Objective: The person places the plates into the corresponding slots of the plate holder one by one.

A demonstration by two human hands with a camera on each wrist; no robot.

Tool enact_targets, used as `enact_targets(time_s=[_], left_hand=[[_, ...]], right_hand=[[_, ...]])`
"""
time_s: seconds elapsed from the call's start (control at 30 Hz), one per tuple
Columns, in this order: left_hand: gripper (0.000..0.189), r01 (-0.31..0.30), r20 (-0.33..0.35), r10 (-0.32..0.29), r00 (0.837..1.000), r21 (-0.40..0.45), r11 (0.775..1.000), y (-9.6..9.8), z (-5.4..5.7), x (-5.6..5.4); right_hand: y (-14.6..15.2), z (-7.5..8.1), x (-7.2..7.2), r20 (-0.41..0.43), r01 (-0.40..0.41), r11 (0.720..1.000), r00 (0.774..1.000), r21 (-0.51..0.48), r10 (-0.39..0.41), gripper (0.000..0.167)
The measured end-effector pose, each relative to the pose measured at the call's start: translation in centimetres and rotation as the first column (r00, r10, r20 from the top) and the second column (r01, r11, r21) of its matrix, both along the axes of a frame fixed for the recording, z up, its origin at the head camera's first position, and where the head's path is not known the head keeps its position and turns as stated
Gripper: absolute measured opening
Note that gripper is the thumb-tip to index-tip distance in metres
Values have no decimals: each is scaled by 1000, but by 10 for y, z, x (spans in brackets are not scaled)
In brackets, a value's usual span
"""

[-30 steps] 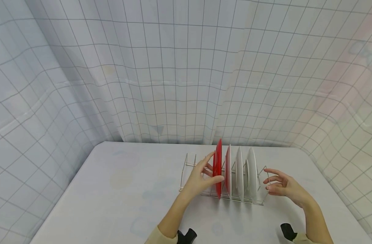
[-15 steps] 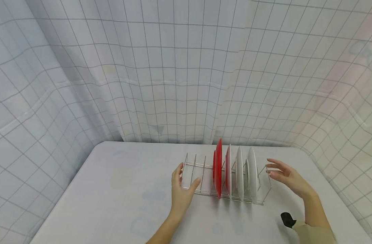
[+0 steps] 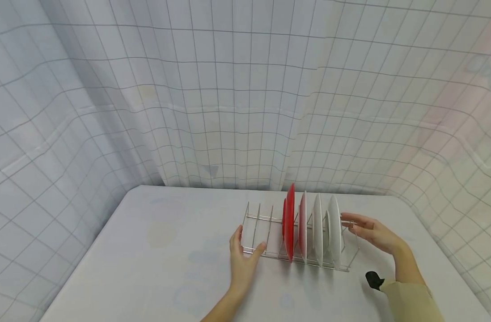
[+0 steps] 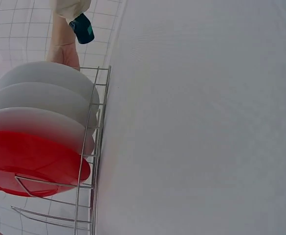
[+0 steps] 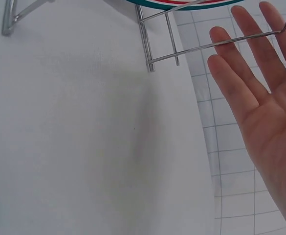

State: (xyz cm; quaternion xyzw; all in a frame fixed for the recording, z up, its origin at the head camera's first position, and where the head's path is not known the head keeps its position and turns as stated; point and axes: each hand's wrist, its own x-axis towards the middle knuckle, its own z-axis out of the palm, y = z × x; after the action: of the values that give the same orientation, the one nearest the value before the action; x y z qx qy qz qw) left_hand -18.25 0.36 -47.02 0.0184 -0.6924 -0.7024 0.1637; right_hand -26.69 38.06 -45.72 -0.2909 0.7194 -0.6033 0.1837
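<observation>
A metal wire dish rack (image 3: 275, 256) stands on the table, with a row of upright plates across its middle and right. Leftmost is a red plate (image 3: 290, 223) with a smaller red dish (image 3: 284, 221) against it, then a red-and-white plate (image 3: 303, 228). White plates (image 3: 318, 230) follow. My left hand (image 3: 242, 264) is at the rack's left end, thumb and fingers spread around its front corner; contact is unclear. At the right end, my right hand (image 3: 376, 235) reaches its outstretched fingers beside the end wire; the right wrist view shows the palm (image 5: 265, 107) behind that wire.
The white table (image 3: 165, 250) extends left and in front of the rack. Grid-patterned white curtains (image 3: 229, 89) hang behind and on both sides. A black wrist device (image 3: 374, 280) sits at the right sleeve.
My left hand has left the red plate and moved to the rack's left end. The right hand has shifted slightly left, closer to the rack. The plates stay in place.
</observation>
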Motion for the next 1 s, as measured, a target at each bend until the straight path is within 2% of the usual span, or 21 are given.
enact_targets(time_s=[0.2, 0.33, 0.5, 0.63, 0.83, 1.0], left_hand=[[74, 17, 5, -17, 1000, 1, 1000, -1, 0, -4], [72, 54, 15, -55, 998, 26, 998, -8, -3, -17], [69, 135, 42, -137, 990, 50, 990, -23, -3, -43], [67, 207, 44, -209, 977, 54, 977, -35, -5, -67], [63, 314, 73, -315, 946, 27, 949, -53, -10, -105], [58, 410, 21, -417, 909, 141, 901, -59, -12, -129]], right_hand=[[-2, -3, 2, 16, -77, 995, 997, -65, 78, 47], [-7, -3, 8, 25, -91, 994, 995, -63, 93, 47], [-19, -4, 19, 13, -83, 995, 996, -49, 84, 45], [-32, -5, 31, -8, -55, 996, 998, -64, 55, 44], [-56, -4, 49, -31, 51, 997, 998, -49, -53, 43], [-75, -4, 61, -50, 135, 990, 989, -30, -136, 43]])
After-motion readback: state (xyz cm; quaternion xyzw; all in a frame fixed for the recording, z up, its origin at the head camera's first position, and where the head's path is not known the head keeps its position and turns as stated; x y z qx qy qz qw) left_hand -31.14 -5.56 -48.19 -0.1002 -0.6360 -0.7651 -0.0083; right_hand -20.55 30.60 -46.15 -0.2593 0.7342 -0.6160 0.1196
